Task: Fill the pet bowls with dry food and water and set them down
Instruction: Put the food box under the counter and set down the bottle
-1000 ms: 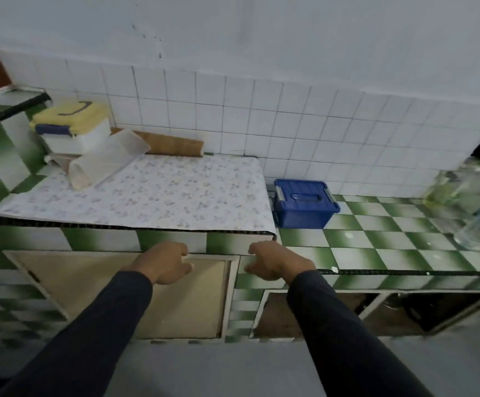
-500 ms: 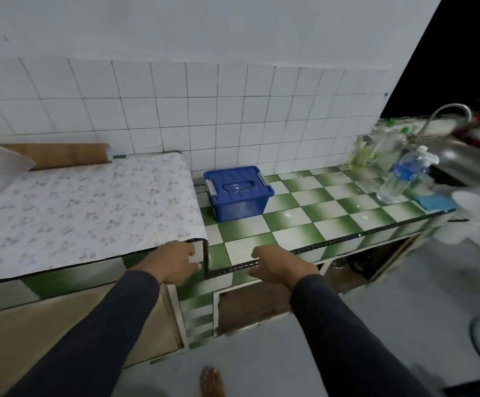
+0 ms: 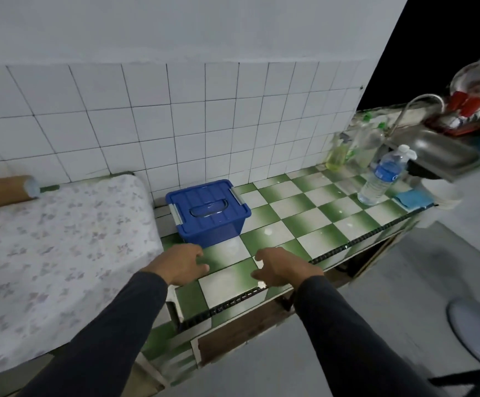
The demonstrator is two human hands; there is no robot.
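Two hands in dark sleeves are held out over the green and white checked tile counter (image 3: pixel 304 222). The left hand (image 3: pixel 180 263) is loose, with its fingers softly bent, and nothing is held in it. The right hand (image 3: pixel 280 267) is loose too, with nothing held. A blue plastic box with a handled lid and grey clips (image 3: pixel 208 212) is seen at 12 o'clock from the hands, near the fingertips but not touched. A clear water bottle with a blue label (image 3: pixel 382 176) is seen standing at 2 o'clock, well apart, beside a steel sink (image 3: pixel 439 150).
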